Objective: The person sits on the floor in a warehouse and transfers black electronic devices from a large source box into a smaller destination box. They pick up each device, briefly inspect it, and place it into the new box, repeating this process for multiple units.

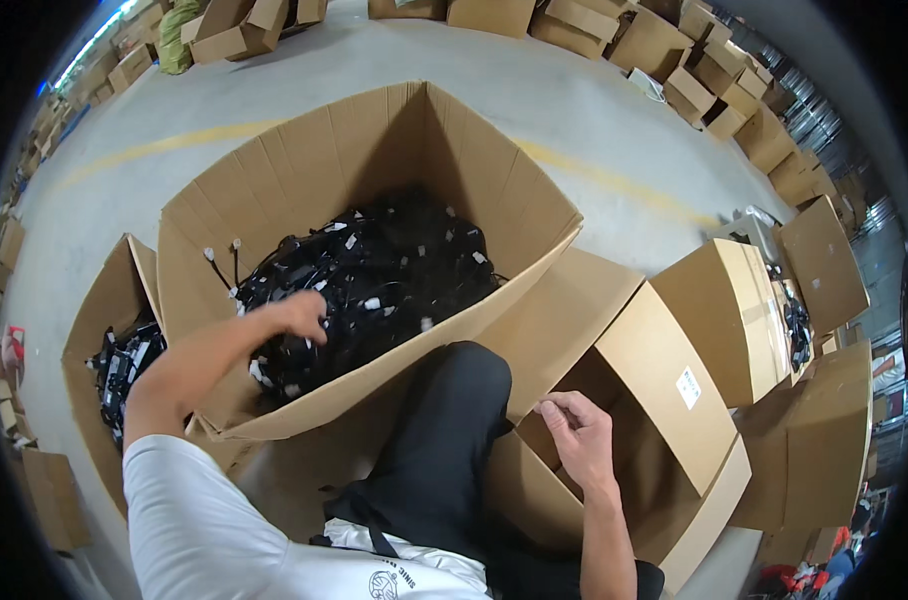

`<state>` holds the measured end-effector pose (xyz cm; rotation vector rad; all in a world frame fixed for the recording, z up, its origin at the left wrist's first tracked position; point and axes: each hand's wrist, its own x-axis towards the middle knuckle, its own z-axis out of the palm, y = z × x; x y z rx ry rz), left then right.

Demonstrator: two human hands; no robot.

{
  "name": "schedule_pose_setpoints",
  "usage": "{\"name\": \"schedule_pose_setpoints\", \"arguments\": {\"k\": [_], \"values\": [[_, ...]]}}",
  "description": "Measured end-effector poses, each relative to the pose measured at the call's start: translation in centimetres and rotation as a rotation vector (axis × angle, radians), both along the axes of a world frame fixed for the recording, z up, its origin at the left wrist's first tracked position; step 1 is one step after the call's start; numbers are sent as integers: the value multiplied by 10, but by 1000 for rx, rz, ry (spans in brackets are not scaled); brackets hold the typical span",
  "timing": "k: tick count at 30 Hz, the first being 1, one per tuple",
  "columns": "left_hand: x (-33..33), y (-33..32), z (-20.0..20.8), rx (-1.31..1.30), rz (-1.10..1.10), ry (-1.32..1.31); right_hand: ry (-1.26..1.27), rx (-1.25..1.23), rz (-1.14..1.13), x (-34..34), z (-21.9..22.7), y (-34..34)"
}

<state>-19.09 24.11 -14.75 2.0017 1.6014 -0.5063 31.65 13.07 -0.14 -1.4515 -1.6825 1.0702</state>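
A large open cardboard box (304, 165) stands in front of me, holding a heap of black cables (404, 270) with small white connectors. My left hand (302, 316) is over the near left part of the heap, its fingers curled downward and slightly blurred. Whatever those fingers hold, if anything, is hidden. My right hand (580, 436) hovers above an open smaller carton (664, 370) at my right, thumb and fingers drawn together. Nothing I can name shows between them. The carton's inside is dark, and its contents cannot be made out.
Left of the big box, another carton (99, 310) holds more cables (129, 365). My bent knee (464, 375) presses close to the big box's near wall. Farther right stand more open cartons (719, 315), one with dark cables. Piled cartons (654, 45) line the far floor beyond a yellow line (614, 180).
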Motion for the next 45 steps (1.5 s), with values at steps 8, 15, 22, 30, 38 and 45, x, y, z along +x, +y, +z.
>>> {"name": "schedule_pose_setpoints", "arguments": {"k": [8,15,22,30,38,45], "values": [[25,-8,242,296,442,-764,88,150,84,-46,46,16],[106,-33,320,307,327,-998,409,252,158,-126,87,73],[160,-37,338,532,213,-1087,865,-25,91,-120,114,82],[166,30,142,88,449,-1008,1153,-221,-327,-88,41,45],[127,0,77,-533,448,-667,1193,74,-390,-29,31,2],[94,-23,23,-582,623,-490,1383,147,-551,6,62,-7]]}}
